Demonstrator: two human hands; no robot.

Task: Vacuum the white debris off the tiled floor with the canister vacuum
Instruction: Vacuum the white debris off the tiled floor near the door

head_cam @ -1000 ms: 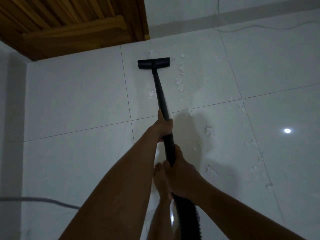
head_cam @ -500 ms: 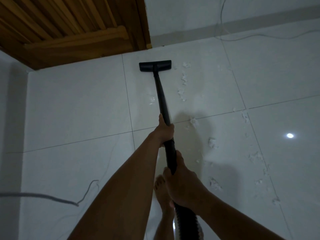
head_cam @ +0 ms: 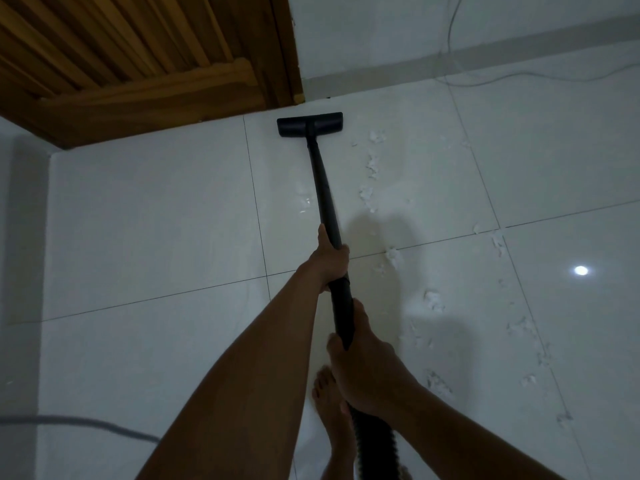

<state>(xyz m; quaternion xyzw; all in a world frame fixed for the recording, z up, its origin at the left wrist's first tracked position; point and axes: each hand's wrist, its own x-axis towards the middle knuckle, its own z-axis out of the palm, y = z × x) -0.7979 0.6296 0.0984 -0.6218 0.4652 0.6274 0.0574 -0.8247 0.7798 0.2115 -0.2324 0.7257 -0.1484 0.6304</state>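
Observation:
A black vacuum wand (head_cam: 323, 192) runs from my hands up to its flat black floor head (head_cam: 310, 124), which lies on the white tiled floor (head_cam: 156, 220) close to the wall and door corner. My left hand (head_cam: 330, 259) grips the wand at mid-length. Lower down, my right hand (head_cam: 367, 368) grips the wand's end where the ribbed hose (head_cam: 375, 441) joins. White debris (head_cam: 372, 164) lies in scattered clumps right of the wand, and more white debris (head_cam: 433, 299) trails down toward the lower right. The canister is out of view.
A wooden door (head_cam: 145, 64) and its frame fill the upper left. A thin white cable (head_cam: 519, 77) runs along the far wall's base. A grey cord (head_cam: 86, 424) crosses the floor at lower left. My bare foot (head_cam: 330, 403) stands under the hose.
The floor head has slid forward along the tile toward the wall and door corner. Both hands kept their grip on the wand and moved forward with it.

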